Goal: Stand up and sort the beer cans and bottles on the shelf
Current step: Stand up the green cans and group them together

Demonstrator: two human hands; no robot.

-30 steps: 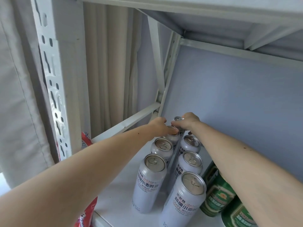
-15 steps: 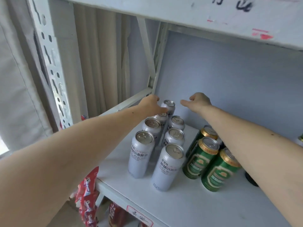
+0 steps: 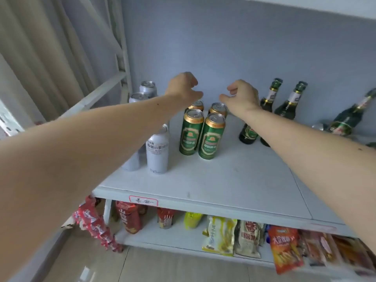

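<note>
Below the left hand (image 3: pixel 184 86), the green cans (image 3: pixel 191 135) are glossy printed metal with gold rims. The white cans (image 3: pixel 157 153) under the left forearm look like satin-finish metal. Right of the right hand (image 3: pixel 241 96), the bottles (image 3: pixel 286 107) are dark shiny glass. The shelf (image 3: pixel 223 180) beneath both hands is matt, painted white. Lower down, the snack packets (image 3: pixel 284 249) are glossy plastic.

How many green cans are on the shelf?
4 green cans in a square block mid-shelf: front left, front right, back left, back right. More may hide behind the arms.
</note>
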